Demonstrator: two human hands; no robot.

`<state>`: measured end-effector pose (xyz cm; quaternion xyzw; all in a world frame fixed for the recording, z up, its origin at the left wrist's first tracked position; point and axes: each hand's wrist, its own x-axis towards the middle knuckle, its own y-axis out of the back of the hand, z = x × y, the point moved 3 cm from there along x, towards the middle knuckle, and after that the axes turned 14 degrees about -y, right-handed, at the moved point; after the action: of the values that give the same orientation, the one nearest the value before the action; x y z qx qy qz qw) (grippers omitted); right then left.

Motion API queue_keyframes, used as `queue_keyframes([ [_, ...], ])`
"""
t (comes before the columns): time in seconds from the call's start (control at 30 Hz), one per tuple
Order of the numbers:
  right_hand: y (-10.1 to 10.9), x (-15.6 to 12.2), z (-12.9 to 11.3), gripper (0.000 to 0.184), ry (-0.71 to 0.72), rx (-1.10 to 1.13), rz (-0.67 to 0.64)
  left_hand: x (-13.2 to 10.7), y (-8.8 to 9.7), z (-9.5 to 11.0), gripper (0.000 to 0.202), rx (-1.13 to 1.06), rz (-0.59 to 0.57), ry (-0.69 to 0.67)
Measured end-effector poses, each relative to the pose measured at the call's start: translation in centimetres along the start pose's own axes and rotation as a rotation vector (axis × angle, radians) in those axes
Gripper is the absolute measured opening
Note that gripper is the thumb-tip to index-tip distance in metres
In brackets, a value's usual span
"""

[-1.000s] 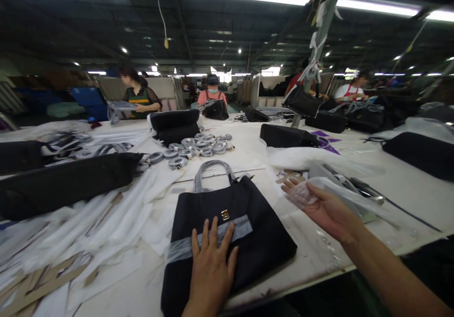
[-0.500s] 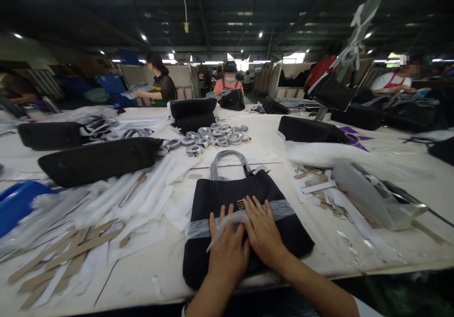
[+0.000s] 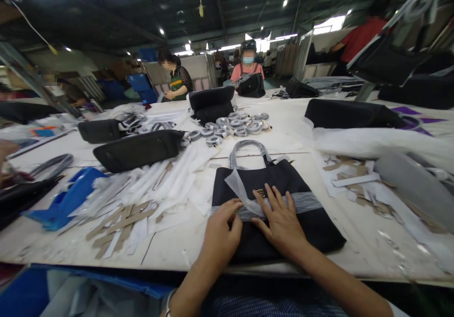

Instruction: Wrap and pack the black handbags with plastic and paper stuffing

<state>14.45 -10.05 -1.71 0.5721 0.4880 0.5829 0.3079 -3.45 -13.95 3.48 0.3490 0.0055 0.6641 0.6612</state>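
1. Handbag (image 3: pixel 283 177), black, lies flat at the lower centre of the frame, with both hands on it.
2. The left hand (image 3: pixel 222 229) has a narrow grip, fingers curled at the translucent strip (image 3: pixel 307 202) towards the bag's left side; I cannot tell whether it pinches the strip.
3. The right hand (image 3: pixel 283 222) is spread wide, palm down on the bag and strip, its fingertips close to the gold emblem (image 3: pixel 260 193).
4. Between the hands, the strip's loose end (image 3: pixel 236 184) stands up from the bag and leans towards the handle (image 3: pixel 250 143).
5. The step looks like working the strip across the front. To do it well, I would keep the right palm flat as an anchor, press lightly beside the emblem rather than on it, and draw the film evenly, without jerks, so that neither film nor bag creases.
6. Coiled straps (image 3: pixel 234 127) sit above the bag on the table (image 3: pixel 166 236); cardboard strips (image 3: pixel 124 222) lie to the left of centre, and paper scraps (image 3: pixel 358 180) at the right. Both piles are apart from the bag, so elbow room seems fair.
7. Across the table, upper centre, a masked person (image 3: pixel 247 73) is behind another black bag (image 3: pixel 252 85).
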Motion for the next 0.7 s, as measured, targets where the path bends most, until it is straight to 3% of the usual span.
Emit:
queue_keyframes([
  [0.03, 0.1, 0.0, 0.0, 0.068, 0.002, 0.004, 0.006, 0.0, 0.6, -0.2, 0.028, -0.078, 0.050, 0.105],
  [0.1, 0.1, 0.0, 0.0, 0.068, 0.005, 0.014, 0.014, 0.2, 1.2, -0.7, 0.049, -0.252, 0.120, 0.291],
  [0.2, -0.1, -0.1, 0.0, 0.068, 0.010, 0.022, 0.023, 0.8, 1.6, -0.9, 0.075, -0.305, 0.200, 0.360],
  [0.27, -0.2, -0.1, 0.0, 0.067, 0.013, 0.025, 0.028, 1.0, 2.3, -0.5, 0.066, -0.206, 0.249, 0.295],
  [0.4, -0.2, -0.1, 0.0, 0.069, 0.015, 0.020, 0.039, -0.1, 4.0, 0.0, 0.028, -0.082, 0.294, 0.215],
  [0.57, 0.0, -0.1, -0.1, 0.069, 0.015, -0.002, 0.049, -2.6, 5.4, -2.2, 0.031, -0.226, 0.345, 0.391],
  [0.7, -0.1, -0.2, -0.1, 0.068, 0.025, -0.004, 0.059, -3.4, 5.5, -4.2, 0.031, -0.174, 0.321, 0.434],
])
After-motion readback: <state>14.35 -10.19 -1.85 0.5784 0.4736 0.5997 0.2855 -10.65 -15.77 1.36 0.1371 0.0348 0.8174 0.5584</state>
